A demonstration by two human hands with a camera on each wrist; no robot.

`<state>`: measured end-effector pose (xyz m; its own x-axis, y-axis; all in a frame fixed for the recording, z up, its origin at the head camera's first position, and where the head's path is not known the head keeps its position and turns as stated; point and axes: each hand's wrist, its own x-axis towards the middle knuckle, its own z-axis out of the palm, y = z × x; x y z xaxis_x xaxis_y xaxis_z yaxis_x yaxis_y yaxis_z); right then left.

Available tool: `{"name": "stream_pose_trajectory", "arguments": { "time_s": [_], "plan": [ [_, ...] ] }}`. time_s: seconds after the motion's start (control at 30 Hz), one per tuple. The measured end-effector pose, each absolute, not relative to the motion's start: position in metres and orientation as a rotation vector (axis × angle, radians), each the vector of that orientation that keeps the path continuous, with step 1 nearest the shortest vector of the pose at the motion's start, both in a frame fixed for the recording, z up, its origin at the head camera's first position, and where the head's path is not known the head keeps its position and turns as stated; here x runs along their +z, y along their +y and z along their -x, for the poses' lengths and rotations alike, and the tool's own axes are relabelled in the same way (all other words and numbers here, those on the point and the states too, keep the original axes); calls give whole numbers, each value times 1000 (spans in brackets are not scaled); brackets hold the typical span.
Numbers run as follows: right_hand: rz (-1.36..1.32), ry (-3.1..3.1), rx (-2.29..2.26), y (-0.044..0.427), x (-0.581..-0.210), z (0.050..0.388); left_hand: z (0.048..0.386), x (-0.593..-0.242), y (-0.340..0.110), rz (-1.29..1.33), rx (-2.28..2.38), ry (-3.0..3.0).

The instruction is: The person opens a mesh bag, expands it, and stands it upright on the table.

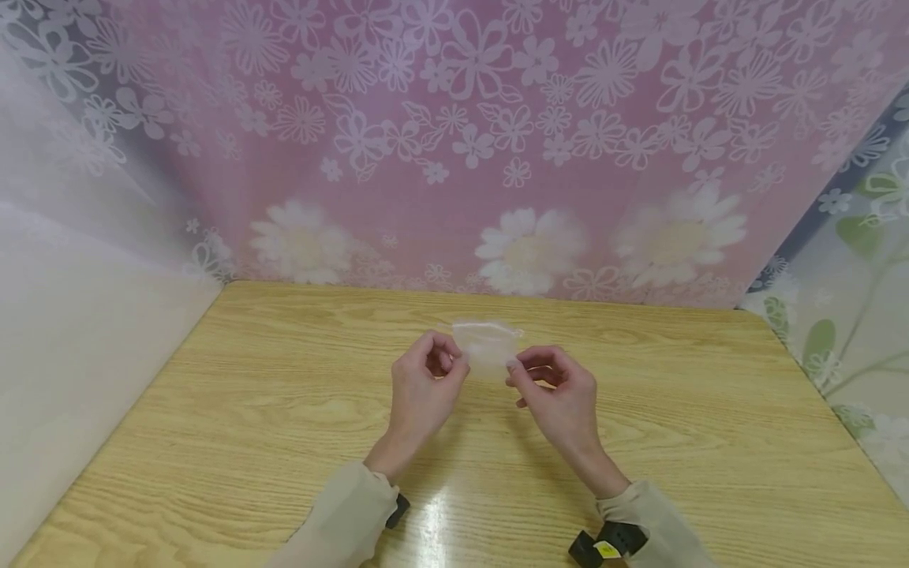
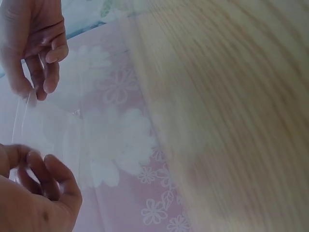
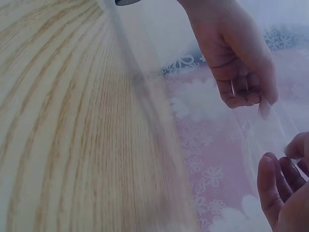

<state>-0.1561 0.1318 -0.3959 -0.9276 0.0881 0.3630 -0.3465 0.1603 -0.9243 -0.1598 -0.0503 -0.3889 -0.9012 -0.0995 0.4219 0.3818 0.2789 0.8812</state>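
Clear plastic film (image 1: 488, 345) spans your left hand (image 1: 422, 385) and right hand (image 1: 566, 397), each pinching it between thumb and curled fingers.

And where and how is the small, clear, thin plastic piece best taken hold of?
Probably by its near left and right corners, from both sides: the clear plastic piece is thin and looks flexible, so pinching both sides should keep it spread. The left hand and right hand pinch it there.
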Motion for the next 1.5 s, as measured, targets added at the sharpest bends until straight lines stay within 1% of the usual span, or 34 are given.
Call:
{"name": "stream_pose_trajectory", "arguments": {
  "time_s": [0.3, 0.63, 0.9, 1.13, 1.27, 1.5],
  "plan": [
    [-249, -2071, 1849, 135, -395, 155, 158, -388, -52, 368, -1794, -2206],
    [-257, -2035, 1794, 133, -395, 156, 157, -389, -49, 338, -1797, -2166],
    [-313, -2071, 1800, 131, -398, 156, 157, -389, -46, 264, -1874, -2194],
    [-268, -2048, 1785, 131, -397, 156, 157, -390, -46, 279, -1889, -2179],
    [-268, -2044, 1796, 131, -397, 156, 157, -390, -46, 325, -1807, -2239],
    [-291, -2050, 1761, 132, -399, 157, 158, -393, -50, 409, -1497, -2297]
  ]
}}
